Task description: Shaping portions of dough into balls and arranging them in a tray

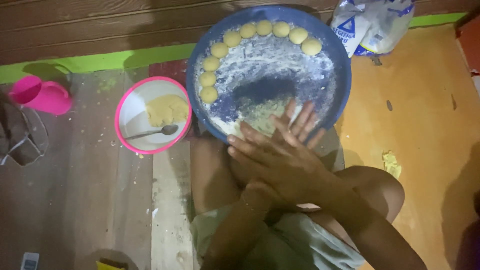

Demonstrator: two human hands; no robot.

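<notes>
From the head camera, the person is sitting on the floor with bare knees showing, and the two hands are pressing together palm to palm just in front of the near rim of a big blue round tray (334,95). The right hand (280,160) is lying on top, fingers stretched flat and pointing up-left, while the left hand (300,125) is lying underneath, its fingertips fanning out past the right hand and over the tray's edge. Whether anything is sitting between the palms cannot be told, because the upper hand is covering the gap.

The tray is dusted with white flour, and a row of pale yellow dough balls (247,31) is curving along its far and left rim, each ball touching or just beside the next. To the left of the tray, just beside it, a white bowl with a pink rim (125,127) is holding a lump of yellow dough (167,110) and a metal spoon (152,132) lying across its bottom. Farther left, a pink plastic jug (42,95) is standing on the wooden boards. A white plastic flour bag (370,25) is lying behind the tray's right side.
</notes>
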